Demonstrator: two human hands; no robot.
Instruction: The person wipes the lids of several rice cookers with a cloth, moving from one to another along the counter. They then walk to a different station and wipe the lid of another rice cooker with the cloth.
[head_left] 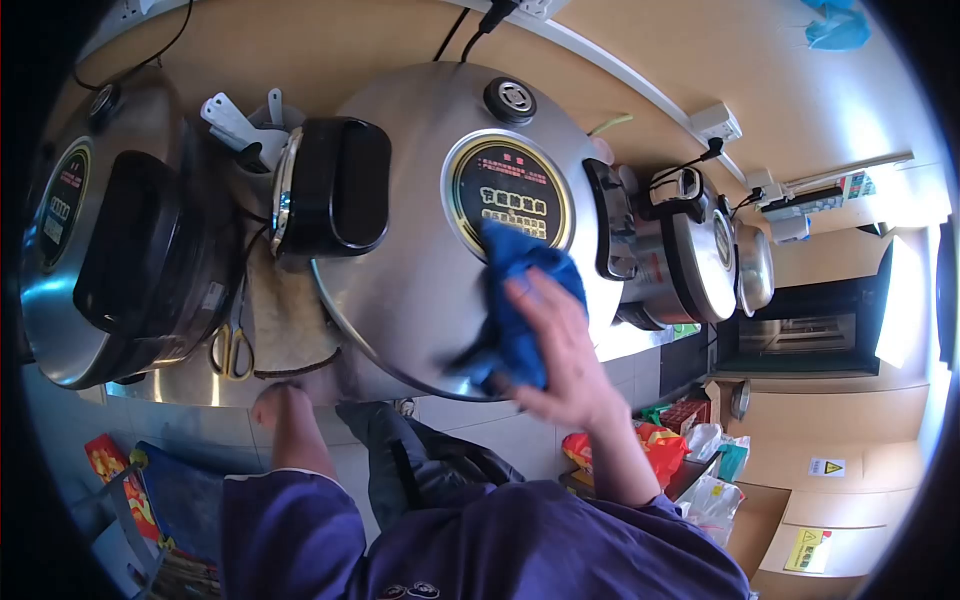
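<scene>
My right hand (560, 355) presses a blue cloth (530, 295) onto the metal lid (400, 290) of a large cooker, just below its round black label (510, 190). The cloth and fingers are slightly blurred. A black handle (360, 185) stands at the lid's left side and a black latch (614, 220) at its right. My left hand (280, 403) is low at the counter's front edge, below a beige cloth (285, 310) and scissors (232, 350); its fingers are too hidden to read.
Another cooker (140, 240) stands at the left, with white-handled utensils (240, 130) between the two. Smaller cookers (690, 255) line the counter at the right. Power cords hang from wall sockets (716, 122). Bags (660, 452) lie on the floor at the lower right, and a blue chair (185, 495) is at the lower left.
</scene>
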